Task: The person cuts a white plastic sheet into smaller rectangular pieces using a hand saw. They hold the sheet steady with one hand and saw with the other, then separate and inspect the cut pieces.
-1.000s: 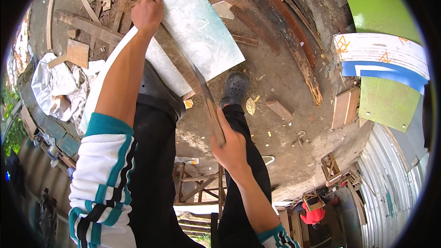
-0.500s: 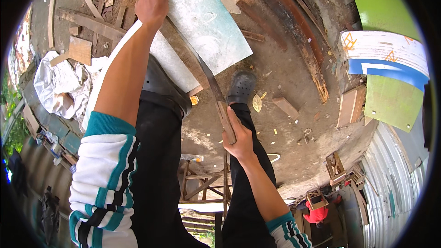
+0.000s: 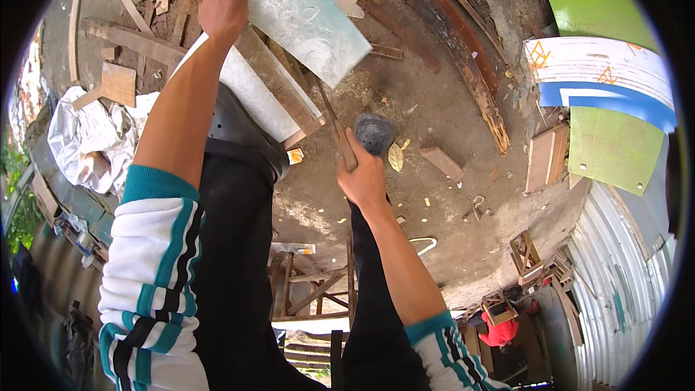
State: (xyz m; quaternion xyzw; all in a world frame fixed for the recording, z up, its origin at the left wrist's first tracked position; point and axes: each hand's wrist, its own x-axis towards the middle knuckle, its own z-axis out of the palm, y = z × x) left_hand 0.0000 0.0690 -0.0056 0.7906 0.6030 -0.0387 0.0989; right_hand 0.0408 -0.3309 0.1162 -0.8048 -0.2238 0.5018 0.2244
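Note:
My right hand [image 3: 363, 177] is wrapped around the straight wooden handle of a long, narrow metal blade [image 3: 327, 103]. The blade points away from me, its far part dropping from sight beside a pale, greenish-white sheet [image 3: 308, 18]. To the left of the blade, a long wooden board [image 3: 281, 83] lies along another white strip of sheet [image 3: 250, 90]. Closed at the board's far end is my left hand [image 3: 223, 11]; its fingertips are partly hidden. My left dark clog [image 3: 242, 130] stands against the white strip, and my right clog [image 3: 374, 135] is on the ground.
Wood offcuts [image 3: 145, 47] litter the ground at far left, near a crumpled white sack [image 3: 90, 137]. Long, weathered timbers [image 3: 463, 43] lie at far right. Green panels [image 3: 615, 148] and corrugated metal [image 3: 615, 268] line the right side. A person in red [image 3: 499, 329] is at lower right.
My right hand and the bladed tool have moved forward and slightly left. The greenish-white sheet now tilts differently, with more of the board and strip showing. My left hand stays at the far end.

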